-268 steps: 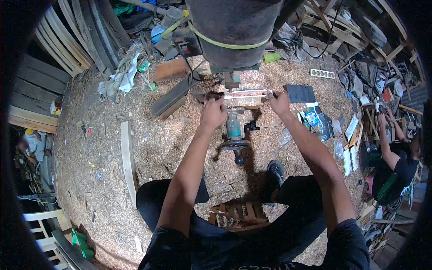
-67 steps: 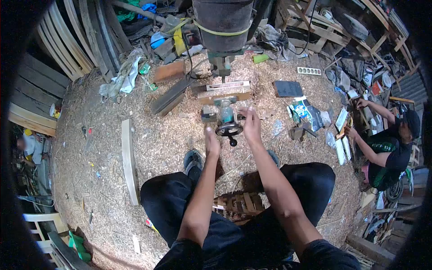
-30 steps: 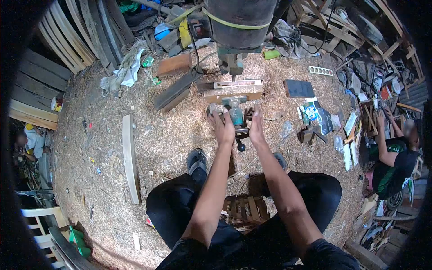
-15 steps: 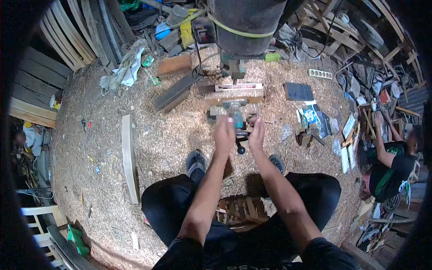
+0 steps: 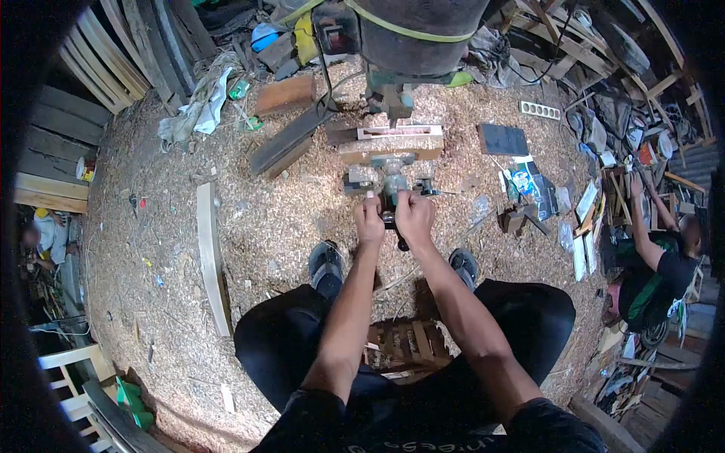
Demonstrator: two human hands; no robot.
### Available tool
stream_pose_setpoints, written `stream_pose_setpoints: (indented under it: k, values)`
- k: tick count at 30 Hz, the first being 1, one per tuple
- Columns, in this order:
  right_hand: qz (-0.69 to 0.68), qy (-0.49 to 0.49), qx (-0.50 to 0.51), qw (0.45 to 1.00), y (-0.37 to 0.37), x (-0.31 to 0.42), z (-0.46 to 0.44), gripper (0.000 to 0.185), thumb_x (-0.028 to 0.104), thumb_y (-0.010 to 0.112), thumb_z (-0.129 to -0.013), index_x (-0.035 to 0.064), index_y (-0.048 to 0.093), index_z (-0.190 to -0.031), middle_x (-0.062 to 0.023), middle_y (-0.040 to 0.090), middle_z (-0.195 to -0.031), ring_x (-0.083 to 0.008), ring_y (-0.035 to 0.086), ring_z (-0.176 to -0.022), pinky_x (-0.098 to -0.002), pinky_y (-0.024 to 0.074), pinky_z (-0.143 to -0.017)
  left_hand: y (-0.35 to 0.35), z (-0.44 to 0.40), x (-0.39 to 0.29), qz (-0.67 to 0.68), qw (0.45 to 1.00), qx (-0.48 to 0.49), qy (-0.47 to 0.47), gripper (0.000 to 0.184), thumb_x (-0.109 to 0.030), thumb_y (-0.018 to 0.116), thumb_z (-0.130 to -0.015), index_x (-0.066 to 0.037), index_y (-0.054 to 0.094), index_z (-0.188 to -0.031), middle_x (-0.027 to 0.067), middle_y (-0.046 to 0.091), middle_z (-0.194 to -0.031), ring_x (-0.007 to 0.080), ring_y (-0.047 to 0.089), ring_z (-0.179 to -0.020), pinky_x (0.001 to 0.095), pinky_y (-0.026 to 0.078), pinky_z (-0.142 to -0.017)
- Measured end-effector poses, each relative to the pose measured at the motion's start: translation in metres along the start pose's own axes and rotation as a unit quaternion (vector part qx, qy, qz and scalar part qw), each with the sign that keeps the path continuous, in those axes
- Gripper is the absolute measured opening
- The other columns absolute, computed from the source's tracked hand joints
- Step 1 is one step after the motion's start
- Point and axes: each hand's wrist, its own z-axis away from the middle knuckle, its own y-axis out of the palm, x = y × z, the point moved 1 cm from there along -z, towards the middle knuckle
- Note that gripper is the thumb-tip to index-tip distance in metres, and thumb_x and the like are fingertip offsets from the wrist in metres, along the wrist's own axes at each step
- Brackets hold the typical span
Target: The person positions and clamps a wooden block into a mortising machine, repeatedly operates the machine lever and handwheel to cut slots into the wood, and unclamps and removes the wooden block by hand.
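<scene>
Both of my hands are on the black handwheel of the machine. My left hand is closed round its left side, and my right hand grips the right side, covering much of the rim. Just beyond them is the green machine body. Past it a pale wooden piece with a long slot lies along a wooden block, beneath the drill head.
Wood shavings cover the floor. A dark plank and a reddish block lie left of the machine; a dark board and power strip lie right. A co-worker sits at far right, another person at far left.
My hands have gone from the slotted piece's ends to the handwheel. Half a second ago they were raised with fingers extended beside it; now they are closed on it.
</scene>
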Motion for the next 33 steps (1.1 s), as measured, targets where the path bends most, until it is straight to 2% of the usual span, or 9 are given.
stream_pose_setpoints:
  k: [5,9,12,13,14,18,23,30,33]
  values:
    - [-0.321,0.077,0.010,0.944,0.000,-0.051,0.002,0.051,0.035,0.046,-0.104,-0.0002,0.057,-0.068,-0.0008,0.056,-0.066,-0.0116,0.047,-0.061,-0.0321,0.0394,-0.057,0.015,-0.004,-0.080,-0.157,0.960,0.148,0.179,0.043,-0.026,0.051,-0.099,0.002,0.062,-0.067,0.0186,0.061,-0.060,0.0384,0.062,-0.058,0.0449,0.048,-0.058]
    - [-0.281,0.070,-0.013,0.957,0.002,-0.053,0.007,0.050,0.033,0.047,-0.103,-0.0016,0.059,-0.070,-0.0076,0.057,-0.063,-0.0149,0.049,-0.057,-0.0347,0.0398,-0.055,0.027,-0.006,-0.091,-0.357,0.912,0.201,0.031,0.044,-0.026,0.056,-0.097,0.002,0.060,-0.062,0.0234,0.062,-0.064,0.0454,0.060,-0.063,0.0460,0.049,-0.061]
    - [-0.178,0.035,-0.016,0.983,0.003,-0.052,0.003,0.045,0.027,0.049,-0.101,-0.0040,0.060,-0.071,-0.0162,0.056,-0.059,-0.0211,0.052,-0.051,-0.0391,0.0414,-0.054,0.024,-0.005,-0.073,-0.303,0.935,0.154,0.101,0.050,-0.030,0.051,-0.099,0.002,0.059,-0.062,0.0173,0.055,-0.055,0.0351,0.060,-0.056,0.0425,0.045,-0.058]
    - [-0.011,-0.146,-0.034,0.989,-0.006,-0.031,-0.003,0.038,0.023,0.054,-0.095,-0.0054,0.062,-0.071,-0.0218,0.061,-0.062,-0.0344,0.060,-0.056,-0.0437,0.0462,-0.056,0.016,-0.006,-0.060,-0.205,0.967,0.145,0.050,0.051,-0.031,0.052,-0.099,0.001,0.058,-0.059,0.0138,0.056,-0.055,0.0296,0.058,-0.054,0.0401,0.043,-0.056]
    - [-0.076,-0.018,0.012,0.997,-0.009,-0.013,0.000,0.035,0.022,0.051,-0.093,-0.0033,0.064,-0.073,-0.0237,0.060,-0.064,-0.0411,0.061,-0.061,-0.0447,0.0462,-0.060,0.005,-0.008,-0.047,-0.106,0.985,0.134,0.000,0.053,-0.032,0.052,-0.099,-0.001,0.056,-0.057,0.0103,0.057,-0.055,0.0241,0.056,-0.052,0.0378,0.042,-0.053]
    - [0.092,-0.048,0.020,0.994,-0.004,-0.004,0.001,0.038,0.026,0.051,-0.095,-0.0033,0.067,-0.076,-0.0213,0.061,-0.063,-0.0361,0.062,-0.060,-0.0422,0.0480,-0.059,0.004,-0.007,-0.024,0.072,0.996,0.056,0.011,0.058,-0.036,0.050,-0.101,-0.005,0.052,-0.052,-0.0016,0.051,-0.054,0.0089,0.045,-0.053,0.0318,0.035,-0.049]
    - [-0.278,0.104,0.035,0.954,0.002,-0.070,0.000,0.059,0.042,0.044,-0.104,0.0029,0.051,-0.061,0.0009,0.046,-0.058,-0.0109,0.042,-0.057,-0.0321,0.0359,-0.054,0.005,-0.012,-0.072,-0.276,0.933,0.226,-0.037,0.061,-0.044,0.043,-0.100,0.003,0.071,-0.074,0.0275,0.066,-0.073,0.0428,0.067,-0.073,0.0484,0.051,-0.070]
    - [-0.337,0.162,0.061,0.925,0.003,-0.067,-0.002,0.058,0.043,0.044,-0.104,0.0050,0.052,-0.061,0.0030,0.047,-0.061,-0.0094,0.041,-0.058,-0.0297,0.0355,-0.055,0.009,-0.008,-0.040,-0.247,0.956,0.156,-0.011,0.060,-0.040,0.039,-0.101,0.008,0.068,-0.080,0.0339,0.063,-0.081,0.0511,0.063,-0.079,0.0573,0.048,-0.073]
    - [-0.127,0.045,0.016,0.991,0.010,-0.052,-0.002,0.047,0.033,0.049,-0.099,-0.0030,0.062,-0.071,-0.0132,0.063,-0.066,-0.0290,0.059,-0.062,-0.0408,0.0440,-0.061,0.001,-0.007,-0.009,-0.129,0.985,0.112,0.039,0.050,-0.033,0.042,-0.101,0.006,0.067,-0.084,0.0199,0.059,-0.063,0.0384,0.057,-0.060,0.0486,0.045,-0.061]
